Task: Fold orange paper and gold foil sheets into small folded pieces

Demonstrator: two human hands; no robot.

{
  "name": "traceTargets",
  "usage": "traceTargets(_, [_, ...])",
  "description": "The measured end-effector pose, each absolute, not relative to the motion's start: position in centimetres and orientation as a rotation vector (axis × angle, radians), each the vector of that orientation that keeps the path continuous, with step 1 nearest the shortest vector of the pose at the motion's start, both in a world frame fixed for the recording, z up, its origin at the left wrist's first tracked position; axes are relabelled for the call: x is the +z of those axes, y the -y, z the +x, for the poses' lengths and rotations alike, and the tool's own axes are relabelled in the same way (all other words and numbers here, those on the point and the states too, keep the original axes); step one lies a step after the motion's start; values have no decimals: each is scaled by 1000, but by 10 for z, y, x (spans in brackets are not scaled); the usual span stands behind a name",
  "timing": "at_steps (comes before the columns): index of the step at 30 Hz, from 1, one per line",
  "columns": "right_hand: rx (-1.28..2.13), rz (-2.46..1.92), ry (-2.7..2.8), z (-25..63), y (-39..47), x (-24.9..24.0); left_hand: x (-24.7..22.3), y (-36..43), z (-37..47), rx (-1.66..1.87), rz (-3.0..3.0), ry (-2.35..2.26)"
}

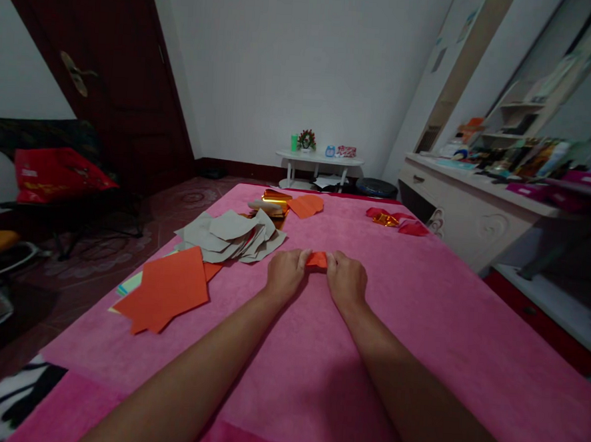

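Note:
A small piece of orange paper [317, 259] is stretched between my two hands, just above the pink cloth [393, 334]. My left hand [286, 274] pinches its left end, and my right hand [346, 279] grips the right end. Left of my hands lies a loose pile of grey paper pieces [229, 235]. Nearer on the left, larger orange sheets [176, 290] rest over some pale green and yellow paper [130, 284]. Beyond the grey pile are a gold foil bundle [275, 203] and an orange rounded paper piece [306, 206].
Red and gold crumpled pieces [386, 219] lie at the cloth's far right. A white table [319, 158] with a plant stands by the wall. On the right is a cluttered white dresser [477, 199]; a red bag [61, 174] sits on a chair at left.

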State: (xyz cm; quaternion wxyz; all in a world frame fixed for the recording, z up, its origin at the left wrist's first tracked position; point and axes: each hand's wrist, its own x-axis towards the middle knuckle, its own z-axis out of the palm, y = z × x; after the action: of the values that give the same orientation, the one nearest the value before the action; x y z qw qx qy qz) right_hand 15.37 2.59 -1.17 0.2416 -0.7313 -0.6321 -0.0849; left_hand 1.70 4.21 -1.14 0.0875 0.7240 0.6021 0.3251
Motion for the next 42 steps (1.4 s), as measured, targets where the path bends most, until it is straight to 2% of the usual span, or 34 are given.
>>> traceTargets(12, [-213,-1925,1726,159,-24,-12,-17,-46,15,1152,2081,-1554])
traceTargets(26, [-248,-1890,1725,154,-18,-8,-19,-51,13,1393,1725,-1410])
traceTargets(42, [-266,-1873,1697,159,-20,-10,-19,-51,18,1390,1565,-1120])
